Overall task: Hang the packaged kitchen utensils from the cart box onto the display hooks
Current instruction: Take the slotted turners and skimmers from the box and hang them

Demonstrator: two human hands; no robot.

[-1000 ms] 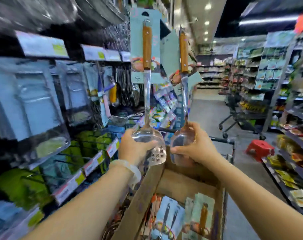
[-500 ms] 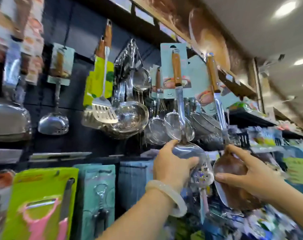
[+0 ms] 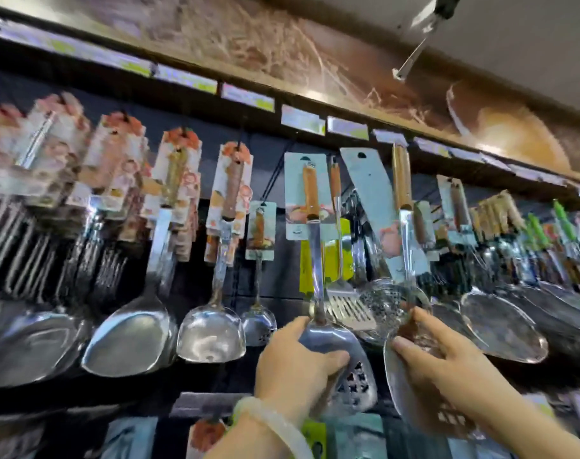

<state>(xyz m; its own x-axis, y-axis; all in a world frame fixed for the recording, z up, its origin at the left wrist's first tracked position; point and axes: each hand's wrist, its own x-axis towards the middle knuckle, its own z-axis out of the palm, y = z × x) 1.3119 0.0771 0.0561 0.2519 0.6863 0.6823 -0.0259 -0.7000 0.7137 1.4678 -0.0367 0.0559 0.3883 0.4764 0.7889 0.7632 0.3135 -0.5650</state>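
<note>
My left hand [image 3: 293, 366] grips the steel head of a slotted turner [image 3: 315, 246] with a wooden handle on a pale blue card. It stands upright, its card top just below the shelf rail. My right hand [image 3: 447, 356] holds the head of a second packaged turner [image 3: 403, 226], tilted left, with its card hole near the row of display hooks [image 3: 295, 140]. Both utensils are raised in front of the black display wall. The cart box is out of view.
Many packaged ladles, turners and skimmers [image 3: 212, 329] hang in a dense row along the wall, to the left and right of my hands. A shelf rail with price labels [image 3: 303, 119] runs above. More packaged goods hang below my wrists.
The view has tilted up from the cart and aisle to the top row of hooks. Both hands have lifted the two turners higher and closer to the wall.
</note>
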